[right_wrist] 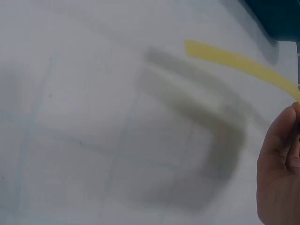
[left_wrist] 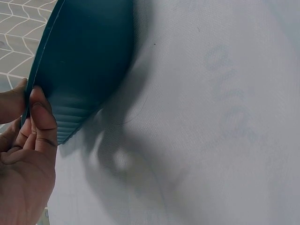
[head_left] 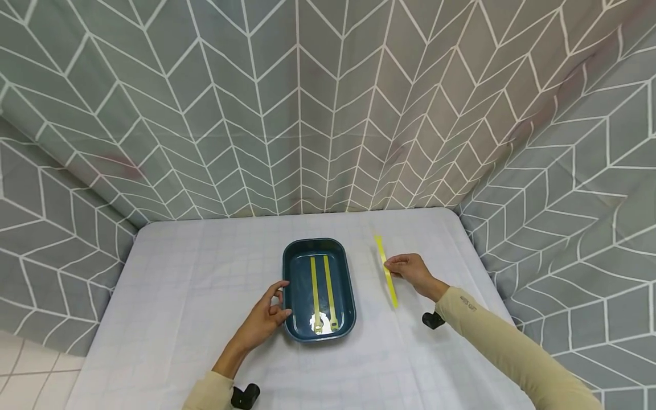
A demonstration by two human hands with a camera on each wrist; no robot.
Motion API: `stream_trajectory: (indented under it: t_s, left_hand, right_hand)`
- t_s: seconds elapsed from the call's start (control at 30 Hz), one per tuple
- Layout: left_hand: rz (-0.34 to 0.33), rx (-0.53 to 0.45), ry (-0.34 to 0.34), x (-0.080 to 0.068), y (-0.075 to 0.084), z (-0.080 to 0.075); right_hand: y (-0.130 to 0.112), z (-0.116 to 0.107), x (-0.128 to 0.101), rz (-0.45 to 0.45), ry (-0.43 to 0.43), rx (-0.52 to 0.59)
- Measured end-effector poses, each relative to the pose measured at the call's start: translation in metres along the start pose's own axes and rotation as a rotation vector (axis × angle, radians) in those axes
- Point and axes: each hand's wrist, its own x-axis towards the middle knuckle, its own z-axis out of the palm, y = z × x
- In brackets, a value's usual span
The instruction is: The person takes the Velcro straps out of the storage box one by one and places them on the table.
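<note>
Sleeves in pale beige are reaching in from the near edge of the worktop (head_left: 205, 273), which is lying under a light checked cloth. The left hand (head_left: 266, 319) is gripping the near-left rim of the dark teal tray (head_left: 348, 296), thumb and fingers pinching that rim at about 8 o'clock of the tray; the left wrist view is showing the fingertips (left_wrist: 40, 112) pressing on the ribbed outer wall. Two yellow strips (head_left: 322, 293) are lying side by side along the tray's floor, pointing from 6 to 12 o'clock. At 3 o'clock of the tray, well apart from it, the right hand (head_left: 412, 273) is pinching a third yellow strip (head_left: 386, 270) near its middle, the strip stretching from near to far over the cloth. Beyond the far edge, a grey curtain (head_left: 328, 102) with a white chevron pattern is hanging
</note>
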Motion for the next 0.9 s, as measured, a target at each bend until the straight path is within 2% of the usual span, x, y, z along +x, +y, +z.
stream_trajectory:
  t_s: [0.2, 0.5, 0.9]
  left_hand:
    - [0.05, -0.008, -0.023, 0.001, 0.0, -0.001]
    - [0.02, 0.004, -0.005, 0.001, -0.001, -0.002]
    - [0.029, 0.005, -0.013, 0.0, -0.001, -0.001]
  right_hand:
    - [0.004, -0.002, -0.001, 0.061, 0.025, -0.009]
    - [0.019, -0.003, -0.004, 0.115, 0.034, -0.054]
    - [0.025, 0.001, -0.004, 0.154, 0.058, -0.118]
